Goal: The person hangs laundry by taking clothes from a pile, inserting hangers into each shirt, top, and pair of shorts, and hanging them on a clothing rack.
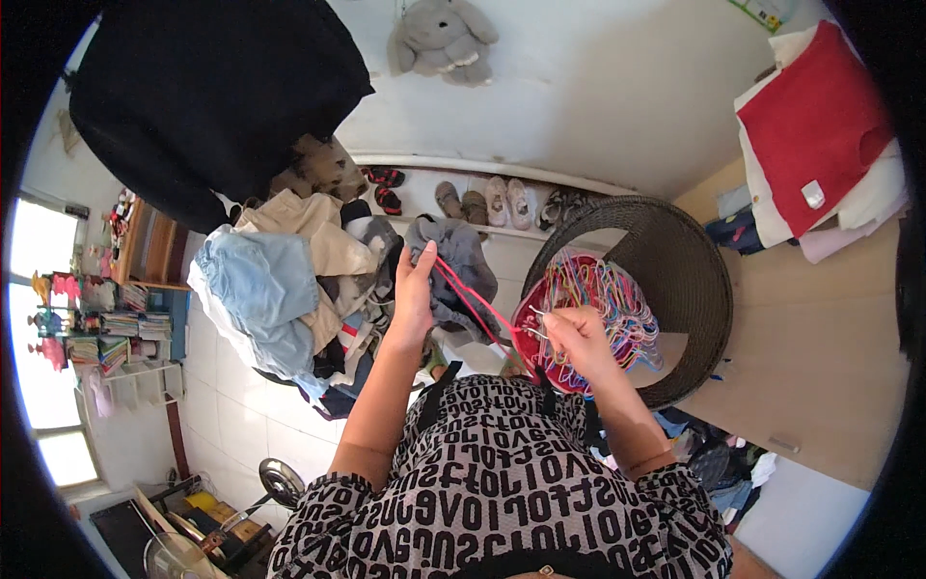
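Note:
A red, thin-wired clothes hanger (pixel 479 301) stretches between my two hands. My left hand (pixel 415 294) is closed on its far left end, thumb up. My right hand (pixel 577 338) is curled at the other end, where pale, shiny wire pieces (pixel 536 311) stick out of the fist. Just below and behind that hand, a red basin (pixel 529 307) holds a tangle of multicoloured wire hangers (pixel 610 301). Behind my left hand lies a grey garment (pixel 465 280), part of a large heap of clothes.
A dark round woven basket (pixel 709 289) surrounds the basin on the right. Left of my arms the clothes pile includes light-blue denim (pixel 258 289). Shoes (pixel 508 205) line the wall ahead. Folded clothes (pixel 820 130) sit far right; a black cloth (pixel 212 96) hangs upper left.

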Action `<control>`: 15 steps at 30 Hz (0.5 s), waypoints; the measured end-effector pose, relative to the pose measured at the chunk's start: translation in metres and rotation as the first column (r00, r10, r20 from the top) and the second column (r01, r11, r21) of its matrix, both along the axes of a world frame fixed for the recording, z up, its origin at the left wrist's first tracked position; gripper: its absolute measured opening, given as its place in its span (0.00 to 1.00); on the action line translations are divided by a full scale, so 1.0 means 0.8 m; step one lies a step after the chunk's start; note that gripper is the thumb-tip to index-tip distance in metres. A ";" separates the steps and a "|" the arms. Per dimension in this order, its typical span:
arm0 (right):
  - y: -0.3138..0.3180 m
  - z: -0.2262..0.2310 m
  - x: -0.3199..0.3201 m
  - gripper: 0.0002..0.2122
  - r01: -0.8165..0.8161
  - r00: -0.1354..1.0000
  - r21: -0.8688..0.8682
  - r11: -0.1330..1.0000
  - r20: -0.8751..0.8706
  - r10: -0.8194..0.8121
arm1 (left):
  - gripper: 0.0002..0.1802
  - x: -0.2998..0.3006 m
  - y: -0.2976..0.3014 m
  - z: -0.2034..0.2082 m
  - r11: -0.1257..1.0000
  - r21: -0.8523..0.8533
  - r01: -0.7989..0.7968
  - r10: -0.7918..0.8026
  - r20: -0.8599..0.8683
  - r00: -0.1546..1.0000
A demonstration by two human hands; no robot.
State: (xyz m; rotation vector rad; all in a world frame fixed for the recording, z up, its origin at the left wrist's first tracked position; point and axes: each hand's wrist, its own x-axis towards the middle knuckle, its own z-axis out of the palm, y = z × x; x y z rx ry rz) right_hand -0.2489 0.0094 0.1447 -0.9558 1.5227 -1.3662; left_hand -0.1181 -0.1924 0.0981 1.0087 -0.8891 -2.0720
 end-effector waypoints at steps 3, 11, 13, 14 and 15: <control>-0.008 -0.039 0.026 0.11 0.202 0.977 -0.347 0.916 0.137 -0.163 | 0.17 0.006 -0.009 -0.001 0.997 -0.068 0.033 -0.033 0.002 0.999; -0.010 -0.069 0.060 0.63 -0.183 0.925 -0.043 0.982 0.330 0.187 | 0.15 0.014 -0.016 -0.008 0.985 -0.123 -0.122 0.118 -0.036 0.992; -0.014 -0.078 0.055 0.63 -0.401 0.916 -0.054 0.914 -0.036 0.399 | 0.15 0.011 -0.012 -0.003 0.984 -0.126 -0.124 0.121 -0.029 0.992; -0.017 -0.075 0.061 0.52 -0.352 0.922 -0.125 0.928 -0.218 0.320 | 0.14 0.010 -0.013 -0.005 0.982 -0.148 -0.121 0.118 -0.028 0.993; -0.020 -0.074 0.066 0.52 -0.355 0.920 -0.125 0.927 -0.220 0.323 | 0.14 0.009 -0.013 -0.008 0.978 -0.171 -0.117 0.114 -0.026 0.993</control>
